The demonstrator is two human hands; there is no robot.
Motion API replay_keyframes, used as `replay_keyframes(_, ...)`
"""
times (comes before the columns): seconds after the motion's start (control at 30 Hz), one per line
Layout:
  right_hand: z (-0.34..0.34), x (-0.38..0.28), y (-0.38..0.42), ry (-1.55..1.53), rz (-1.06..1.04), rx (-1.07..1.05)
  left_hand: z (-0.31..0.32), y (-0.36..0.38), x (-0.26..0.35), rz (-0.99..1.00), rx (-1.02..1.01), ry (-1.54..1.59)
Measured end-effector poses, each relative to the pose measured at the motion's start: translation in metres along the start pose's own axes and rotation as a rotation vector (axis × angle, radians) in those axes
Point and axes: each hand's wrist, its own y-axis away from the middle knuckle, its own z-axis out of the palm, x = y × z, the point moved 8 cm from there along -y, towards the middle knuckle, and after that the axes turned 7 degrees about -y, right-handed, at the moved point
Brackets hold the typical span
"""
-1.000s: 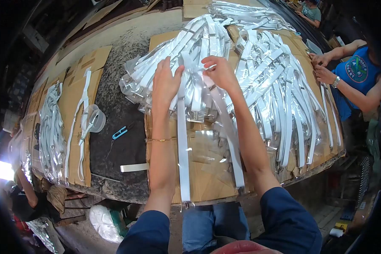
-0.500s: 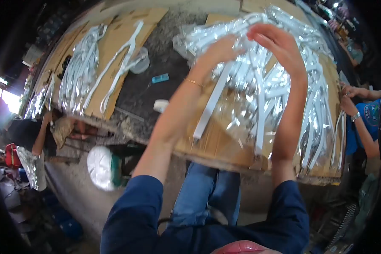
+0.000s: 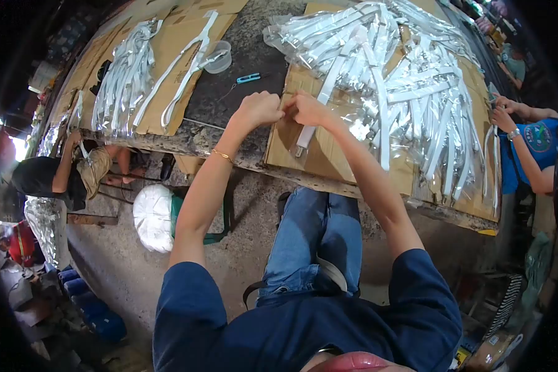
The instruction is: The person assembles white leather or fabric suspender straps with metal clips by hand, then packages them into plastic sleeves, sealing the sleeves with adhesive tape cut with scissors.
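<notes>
Carefully now: left hand (image 3: pixel 258 108) and right hand (image 3: pixel 305 110), both pinching one bagged strap (image 3: pixel 316 111) near the desk (image 3: pixel 229 139) front edge, should keep it taut.

Glossy plastic sleeves (image 3: pixel 415 93); matt cardboard (image 3: pixel 316 158).

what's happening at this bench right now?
A person seated at a long workbench has both hands closed and brought together at the near edge of a cardboard sheet. The left hand and right hand appear to pinch something small between them; what it is cannot be made out. Just beyond lies a white strap and a big pile of clear-bagged white straps. At the right edge, a co-worker's hands handle straps from the same pile.
</notes>
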Motion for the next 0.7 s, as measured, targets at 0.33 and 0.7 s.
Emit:
replay_keyframes(0.33, -0.019, -0.084, 0.063, -0.217, 0.158, -0.033, -0.044, 0.133, 0.045, 0.073, 0.316, -0.089)
replay_keyframes(0.7, 0.136, -0.141, 0.286, -0.641, 0.474, -0.066, 0.133, 0.301, 0.145, 0.004, 0.235, 0.344)
